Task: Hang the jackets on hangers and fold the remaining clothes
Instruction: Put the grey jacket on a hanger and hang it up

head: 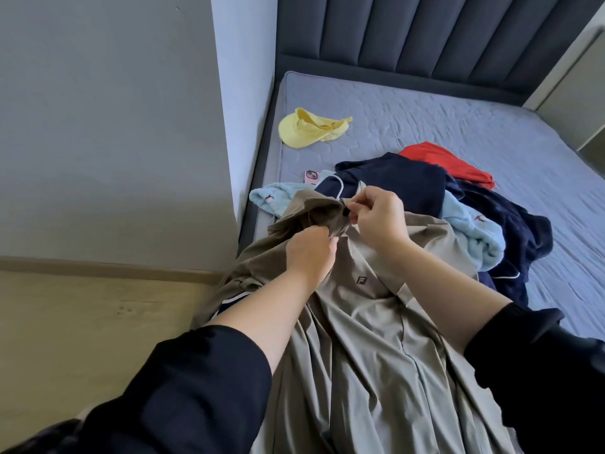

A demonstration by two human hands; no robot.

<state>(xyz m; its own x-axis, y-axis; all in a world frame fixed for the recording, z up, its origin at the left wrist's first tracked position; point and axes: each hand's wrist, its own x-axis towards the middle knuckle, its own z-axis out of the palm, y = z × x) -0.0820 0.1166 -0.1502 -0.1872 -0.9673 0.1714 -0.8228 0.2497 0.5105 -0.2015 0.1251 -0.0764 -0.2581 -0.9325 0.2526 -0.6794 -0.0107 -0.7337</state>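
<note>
A tan jacket [366, 339] with a small chest logo hangs from my hands over the bed's near edge. My left hand [309, 253] grips the bunched collar fabric. My right hand [381, 217] pinches a small dark zipper pull at the top of the jacket's neck. Behind it lies a heap of clothes: a navy garment [402, 181], a light blue fleece piece [474, 237], a red garment [448, 165] and a dark navy fleece [520, 231]. No hanger is in sight.
The bed [442, 116] has a grey-blue quilted cover and a dark padded headboard. A yellow cap [307, 127] lies near its left edge. A pink phone [311, 176] sits beside the heap. A grey wall stands left, over a wooden floor.
</note>
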